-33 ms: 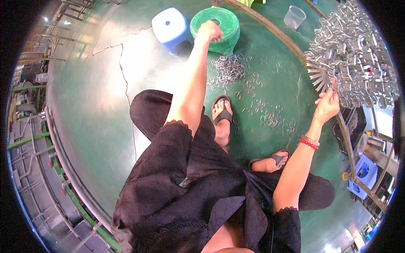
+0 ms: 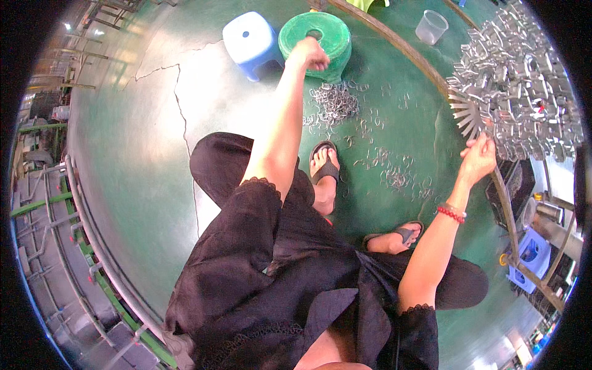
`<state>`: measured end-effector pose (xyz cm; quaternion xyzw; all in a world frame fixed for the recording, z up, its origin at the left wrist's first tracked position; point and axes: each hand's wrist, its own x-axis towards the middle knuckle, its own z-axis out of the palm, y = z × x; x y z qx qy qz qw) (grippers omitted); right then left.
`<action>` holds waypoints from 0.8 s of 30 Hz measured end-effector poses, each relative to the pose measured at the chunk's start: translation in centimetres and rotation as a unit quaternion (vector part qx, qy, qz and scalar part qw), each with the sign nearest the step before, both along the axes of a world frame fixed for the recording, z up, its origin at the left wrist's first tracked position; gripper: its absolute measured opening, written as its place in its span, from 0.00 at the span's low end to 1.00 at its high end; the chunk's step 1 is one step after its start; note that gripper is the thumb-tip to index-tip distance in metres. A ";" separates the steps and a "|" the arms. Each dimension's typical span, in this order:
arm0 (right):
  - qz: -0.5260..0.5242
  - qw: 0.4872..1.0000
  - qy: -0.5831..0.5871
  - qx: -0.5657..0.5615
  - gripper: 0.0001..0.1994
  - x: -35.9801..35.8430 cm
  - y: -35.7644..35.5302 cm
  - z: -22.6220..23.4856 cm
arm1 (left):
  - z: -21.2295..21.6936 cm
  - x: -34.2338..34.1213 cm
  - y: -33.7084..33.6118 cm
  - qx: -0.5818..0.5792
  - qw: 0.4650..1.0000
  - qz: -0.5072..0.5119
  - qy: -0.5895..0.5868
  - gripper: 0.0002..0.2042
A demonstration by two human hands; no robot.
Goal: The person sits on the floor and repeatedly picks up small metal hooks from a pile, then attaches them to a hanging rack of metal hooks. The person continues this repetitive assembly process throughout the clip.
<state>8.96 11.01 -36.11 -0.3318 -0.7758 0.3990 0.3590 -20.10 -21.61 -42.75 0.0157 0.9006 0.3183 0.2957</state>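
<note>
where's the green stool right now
In the head view, the green stool is at the top, near the middle, just right of the light-blue stool, with the person's left hand in front of it.

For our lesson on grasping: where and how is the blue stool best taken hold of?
Probably grip the blue stool by its central hole, from above: the stool stands upright, and the hole opens in its bare, upward-facing seat.

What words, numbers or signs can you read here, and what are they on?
None can be read.
Green stool by the left hand: none visible.
Metal pieces by the right hand: none visible.
Background things at the edges: too small or blurred.
</note>
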 end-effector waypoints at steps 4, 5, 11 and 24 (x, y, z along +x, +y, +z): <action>0.041 0.999 -0.009 0.005 0.13 0.6 -2.4 1.0 | -8.1 2.9 -3.8 -0.095 0.995 -0.008 -0.033 0.06; 0.030 0.999 -0.041 0.019 0.13 1.1 -2.2 1.3 | -10.2 4.2 -2.3 -0.119 0.990 0.022 0.071 0.07; 0.042 0.997 -0.053 -0.021 0.12 2.4 -1.3 1.0 | -16.9 6.1 0.4 -0.083 0.961 0.118 0.238 0.15; 0.027 0.998 -0.049 0.019 0.09 2.1 -1.6 1.8 | -15.1 9.1 2.1 -0.040 0.943 0.198 0.264 0.06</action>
